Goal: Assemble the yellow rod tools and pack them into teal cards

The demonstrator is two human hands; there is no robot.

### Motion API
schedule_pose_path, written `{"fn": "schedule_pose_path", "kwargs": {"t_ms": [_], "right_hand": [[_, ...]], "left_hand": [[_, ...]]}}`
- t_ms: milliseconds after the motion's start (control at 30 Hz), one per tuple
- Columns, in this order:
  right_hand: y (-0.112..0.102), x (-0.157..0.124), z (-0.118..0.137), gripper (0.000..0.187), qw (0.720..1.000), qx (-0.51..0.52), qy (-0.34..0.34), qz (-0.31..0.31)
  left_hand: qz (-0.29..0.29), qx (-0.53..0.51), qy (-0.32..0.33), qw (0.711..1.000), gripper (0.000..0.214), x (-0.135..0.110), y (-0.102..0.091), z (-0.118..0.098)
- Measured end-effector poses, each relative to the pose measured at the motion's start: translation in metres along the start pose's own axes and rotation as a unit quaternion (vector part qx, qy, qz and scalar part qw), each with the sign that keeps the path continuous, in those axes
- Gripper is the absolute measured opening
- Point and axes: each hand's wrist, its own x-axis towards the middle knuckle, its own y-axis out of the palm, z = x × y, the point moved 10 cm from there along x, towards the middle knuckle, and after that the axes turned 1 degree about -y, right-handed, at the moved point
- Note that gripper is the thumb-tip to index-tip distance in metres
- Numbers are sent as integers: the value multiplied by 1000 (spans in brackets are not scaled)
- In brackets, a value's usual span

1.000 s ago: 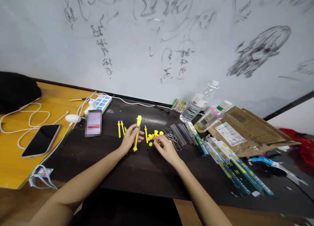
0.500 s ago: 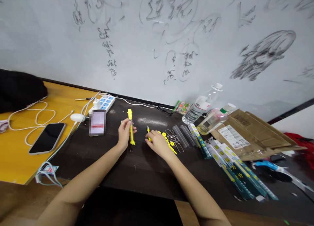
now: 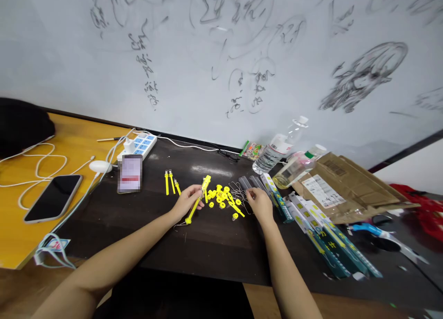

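My left hand (image 3: 188,201) is closed around a slim yellow spring scale (image 3: 194,210), tilted, with a thin wire hook at its lower end. Just right of it lies a heap of small yellow caps and rings (image 3: 221,195). My right hand (image 3: 261,206) reaches down to the right of that heap, its fingers drawn together at the wire hooks (image 3: 238,189) and the clear plastic tubes (image 3: 245,183). Whatever its fingertips grip is hidden. Several yellow rods with metal ends (image 3: 166,183) lie beyond my left hand.
Patterned boxes (image 3: 325,238), a cardboard parcel (image 3: 346,185) and two bottles, one a water bottle (image 3: 273,153), crowd the right side. At left are a power strip (image 3: 145,146), a phone (image 3: 53,198) and loose white cables (image 3: 55,159). A whiteboard (image 3: 180,88) stands behind.
My right hand has moved right, from a yellow rod to the tubes and hooks, uncovering the yellow caps. My left hand has shifted right and lower with the spring scale, which now leans more.
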Motion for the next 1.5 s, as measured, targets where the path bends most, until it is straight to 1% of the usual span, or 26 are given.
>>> {"fn": "schedule_pose_path", "kwargs": {"t_ms": [67,167,233,300,400,500,567,667,767,833,900,933,967,1000,1033,1133,1200,1267,1333,1400,1433,1500], "right_hand": [[-1,-3,-9,24,1000,-3,13,2],[-2,-4,-12,26,999,-13,26,21],[-1,-6,-11,27,997,-29,42,56],[2,-9,-13,26,991,-56,69,104],[8,-19,-15,27,972,-109,109,176],[18,-27,-10,21,956,-130,116,235],[24,-29,-7,15,950,-131,119,257],[27,-31,-7,12,946,-130,122,270],[28,-33,-14,8,949,-98,115,275],[25,-32,-21,9,957,-51,109,263],[19,-28,-23,12,967,27,102,233],[18,-26,-21,12,967,84,99,219],[17,-24,-16,11,962,151,95,208],[18,-24,-8,9,949,223,92,203],[21,-24,2,9,928,297,89,206],[36,-30,44,11,847,464,93,241],[47,-36,71,13,800,531,99,263],[59,-42,91,15,768,561,116,288],[69,-48,104,14,748,573,130,309],[78,-51,111,13,740,576,141,319],[81,-52,112,13,742,574,144,315],[84,-51,110,15,757,567,142,291]], "left_hand": [[10,5,-17,1000,45,2,0,5],[23,13,-32,999,44,4,0,10],[26,24,-39,999,43,5,0,12],[27,35,-44,998,43,5,0,13],[29,41,-43,998,43,4,2,12],[30,42,-42,998,42,3,3,12],[32,45,-41,998,41,3,3,12],[35,52,-38,997,41,4,3,11],[36,54,-34,997,42,4,3,11],[35,54,-31,997,41,5,4,11],[36,54,-26,998,40,6,4,11],[37,54,-24,998,38,6,4,12],[39,55,-23,997,37,7,4,12],[42,56,-22,997,35,7,5,13],[46,60,-23,997,33,7,6,14],[61,74,-29,995,32,7,9,17],[71,80,-32,994,32,5,13,18],[78,78,-38,993,33,2,17,18],[87,66,-45,993,33,-2,22,18],[99,52,-50,992,32,-6,28,17],[105,49,-52,992,31,-8,31,17],[117,52,-52,990,32,-12,35,19]]}}
